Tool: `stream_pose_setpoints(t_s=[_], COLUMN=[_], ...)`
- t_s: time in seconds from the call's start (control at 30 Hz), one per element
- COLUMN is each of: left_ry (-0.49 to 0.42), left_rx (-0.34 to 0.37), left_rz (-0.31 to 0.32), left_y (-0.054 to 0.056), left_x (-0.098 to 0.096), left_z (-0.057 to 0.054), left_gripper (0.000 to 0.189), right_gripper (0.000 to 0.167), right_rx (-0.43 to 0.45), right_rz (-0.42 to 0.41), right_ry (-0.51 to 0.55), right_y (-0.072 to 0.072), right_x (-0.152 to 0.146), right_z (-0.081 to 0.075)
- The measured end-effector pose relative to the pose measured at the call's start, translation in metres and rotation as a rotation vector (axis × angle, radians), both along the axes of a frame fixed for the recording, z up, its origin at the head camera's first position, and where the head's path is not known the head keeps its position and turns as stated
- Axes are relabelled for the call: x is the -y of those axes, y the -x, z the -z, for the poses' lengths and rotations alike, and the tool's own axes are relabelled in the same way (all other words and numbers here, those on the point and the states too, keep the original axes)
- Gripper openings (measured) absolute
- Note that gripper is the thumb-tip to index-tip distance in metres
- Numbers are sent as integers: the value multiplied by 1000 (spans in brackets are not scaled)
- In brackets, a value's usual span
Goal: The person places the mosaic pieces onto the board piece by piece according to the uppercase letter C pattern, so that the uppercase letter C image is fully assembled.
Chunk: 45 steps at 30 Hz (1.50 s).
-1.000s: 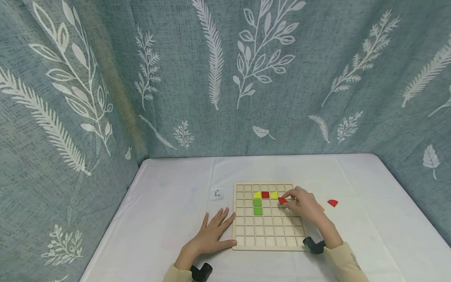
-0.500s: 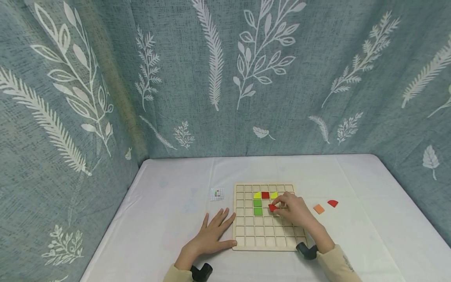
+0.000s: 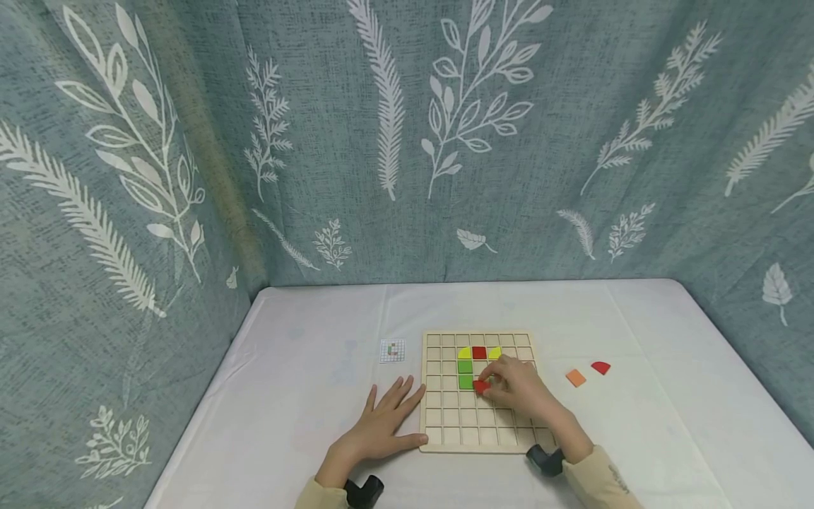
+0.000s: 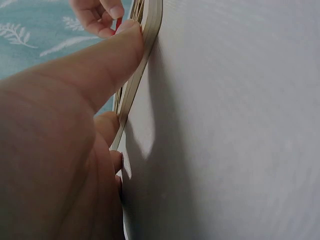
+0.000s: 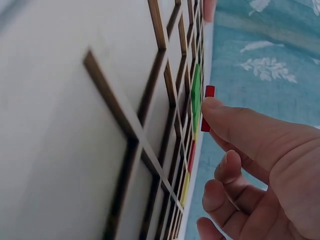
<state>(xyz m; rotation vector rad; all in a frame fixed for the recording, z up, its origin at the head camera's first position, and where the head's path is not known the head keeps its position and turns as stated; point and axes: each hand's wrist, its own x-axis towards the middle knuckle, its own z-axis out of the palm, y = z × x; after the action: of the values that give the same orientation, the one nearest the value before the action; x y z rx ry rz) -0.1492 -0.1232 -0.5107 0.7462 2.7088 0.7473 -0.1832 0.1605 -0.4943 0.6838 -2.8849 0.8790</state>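
My right hand [image 3: 518,385] pinches a red tile [image 3: 481,387] between thumb and fingertips, over the middle of a wooden grid board [image 3: 458,448]. In the right wrist view the red tile [image 5: 208,108] shows edge-on, just off the board's surface. Two green tiles [image 3: 466,382] sit in one column of the board, the lower one right beside the held tile. Above them lie a red square tile [image 3: 479,353] and two yellow tiles [image 3: 464,353] in a row. My left hand [image 3: 381,428] lies with spread fingers at the board's left edge, thumb and fingertips touching it.
Right of the board lie an orange square tile [image 3: 575,378] and a red quarter-circle tile [image 3: 600,367]. A small card with a coloured grid pattern [image 3: 392,350] lies to the left. The white-covered table [image 3: 286,375] meets a leaf-patterned curtain [image 3: 407,212] behind.
My right hand has carried the red tile left and toward me across the board, from beside the right yellow tile to beside the lower green one. The left hand has stayed put.
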Motion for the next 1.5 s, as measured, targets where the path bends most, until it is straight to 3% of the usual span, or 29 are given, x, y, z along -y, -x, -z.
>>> stream_pose_setpoints(t_s=[0.3, 0.7, 1.5], left_ry=[0, 3, 1], left_rx=[-2, -9, -10], left_rz=[-4, 0, -2], left_y=[0, 1, 1], left_x=[0, 0, -1], left_z=[1, 1, -1], left_gripper=[78, 77, 78], right_gripper=[15, 15, 15], right_rx=[20, -20, -43], right_rz=[-40, -70, -115], right_ry=[22, -63, -42], right_y=[-4, -4, -3], right_x=[6, 11, 10], right_z=[3, 7, 9])
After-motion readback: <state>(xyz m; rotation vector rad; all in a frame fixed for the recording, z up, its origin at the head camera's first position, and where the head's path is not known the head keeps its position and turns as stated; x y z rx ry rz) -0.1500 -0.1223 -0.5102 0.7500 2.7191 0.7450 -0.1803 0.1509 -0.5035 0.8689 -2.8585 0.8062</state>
